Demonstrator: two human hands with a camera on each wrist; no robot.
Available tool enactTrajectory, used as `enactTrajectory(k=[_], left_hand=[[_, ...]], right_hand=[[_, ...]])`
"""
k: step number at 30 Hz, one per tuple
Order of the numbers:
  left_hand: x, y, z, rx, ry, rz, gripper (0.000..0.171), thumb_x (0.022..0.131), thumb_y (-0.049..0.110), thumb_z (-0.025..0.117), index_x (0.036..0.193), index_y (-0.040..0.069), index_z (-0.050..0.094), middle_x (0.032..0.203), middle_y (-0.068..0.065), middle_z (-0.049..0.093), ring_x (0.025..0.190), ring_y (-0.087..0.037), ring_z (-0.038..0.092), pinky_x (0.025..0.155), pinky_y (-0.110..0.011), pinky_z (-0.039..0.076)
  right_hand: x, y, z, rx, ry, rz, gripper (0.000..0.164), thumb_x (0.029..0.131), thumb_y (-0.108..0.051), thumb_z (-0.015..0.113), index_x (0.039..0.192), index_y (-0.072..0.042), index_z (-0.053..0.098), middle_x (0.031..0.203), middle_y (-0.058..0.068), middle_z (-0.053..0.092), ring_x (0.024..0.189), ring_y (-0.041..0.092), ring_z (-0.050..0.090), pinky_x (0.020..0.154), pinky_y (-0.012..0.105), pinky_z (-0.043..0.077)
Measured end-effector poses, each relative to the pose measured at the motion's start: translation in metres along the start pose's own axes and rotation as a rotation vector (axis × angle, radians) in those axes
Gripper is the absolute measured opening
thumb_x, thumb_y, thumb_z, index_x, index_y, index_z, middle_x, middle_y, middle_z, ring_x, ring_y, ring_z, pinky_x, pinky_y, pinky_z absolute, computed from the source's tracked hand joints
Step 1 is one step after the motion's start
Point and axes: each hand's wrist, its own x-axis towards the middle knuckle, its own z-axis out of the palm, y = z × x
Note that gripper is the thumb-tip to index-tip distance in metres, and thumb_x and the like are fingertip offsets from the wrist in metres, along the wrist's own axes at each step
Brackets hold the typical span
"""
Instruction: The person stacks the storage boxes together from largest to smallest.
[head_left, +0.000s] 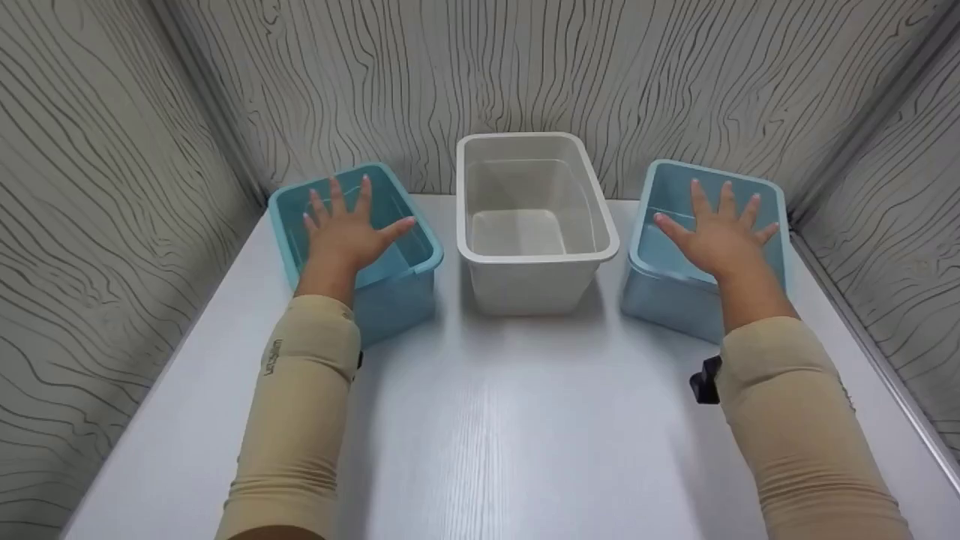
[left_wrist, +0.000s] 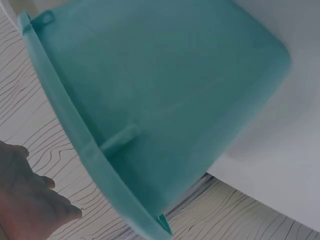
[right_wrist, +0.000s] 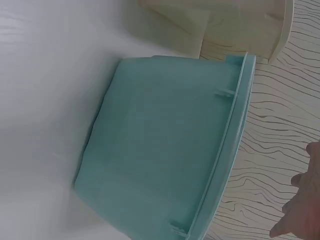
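In the head view, my left hand (head_left: pixel 343 236) is spread wide above the teal bin (head_left: pixel 397 296) on the left, palm down with nothing in it. My right hand (head_left: pixel 721 236) mirrors it, fingers splayed over the light blue bin (head_left: pixel 667 300) on the right. Each wrist view shows its hand's fingertips above the rim level of a bin: left fingers (left_wrist: pixel 35 200) beyond the teal wall, right fingers (right_wrist: pixel 300 200) beyond the other blue wall. The insides of both bins show only bare plastic around the hands.
A white bin (head_left: pixel 532 289) stands between the two blue ones, with bare plastic showing inside. All three sit at the back of a white table (head_left: pixel 480 420), close to a wood-grain patterned wall (head_left: pixel 420 82). Similar panels rise at both sides. A black piece (head_left: pixel 705 381) sticks out from the right sleeve.
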Motion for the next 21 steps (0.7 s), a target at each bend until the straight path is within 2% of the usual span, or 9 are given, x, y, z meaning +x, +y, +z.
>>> enactTrajectory(k=[3, 8, 13, 21], left_hand=[[0.001, 0.004, 0.004, -0.078, 0.02, -0.006, 0.102, 0.071, 0.084, 0.028, 0.145, 0.026, -0.011, 0.148, -0.02, -0.021, 0.13, -0.045, -0.022, 0.104, -0.062, 0.002], [0.002, 0.015, 0.009, -0.23, 0.03, -0.031, 0.101, 0.071, 0.082, 0.033, 0.145, 0.029, -0.012, 0.149, -0.015, -0.021, 0.132, -0.041, -0.02, 0.099, -0.065, 0.018], [0.003, 0.029, 0.013, -0.33, 0.016, -0.05, 0.099, 0.073, 0.079, 0.038, 0.146, 0.028, -0.007, 0.151, -0.012, -0.015, 0.136, -0.035, -0.015, 0.102, -0.061, 0.017], [0.006, 0.047, 0.021, -0.462, 0.008, -0.036, 0.089, 0.082, 0.066, 0.044, 0.148, 0.022, 0.005, 0.151, -0.014, 0.009, 0.138, -0.03, 0.014, 0.105, -0.051, 0.024]], right_hand=[[0.002, -0.007, 0.003, 0.015, 0.013, -0.02, 0.095, 0.079, -0.078, 0.024, 0.147, -0.019, -0.007, 0.146, 0.028, -0.015, 0.125, 0.053, -0.023, 0.087, 0.075, -0.011], [0.003, -0.023, 0.009, 0.067, 0.005, -0.043, 0.094, 0.079, -0.076, 0.027, 0.147, -0.019, -0.004, 0.148, 0.026, -0.012, 0.128, 0.052, -0.017, 0.092, 0.073, -0.007], [0.005, -0.037, 0.014, 0.13, 0.016, -0.071, 0.091, 0.082, -0.071, 0.034, 0.148, -0.017, 0.0, 0.149, 0.026, -0.006, 0.132, 0.049, -0.01, 0.096, 0.07, -0.001], [0.006, -0.05, 0.025, 0.212, 0.052, -0.127, 0.085, 0.086, -0.058, 0.046, 0.147, -0.012, 0.009, 0.148, 0.022, 0.01, 0.134, 0.042, 0.006, 0.103, 0.062, 0.014]])
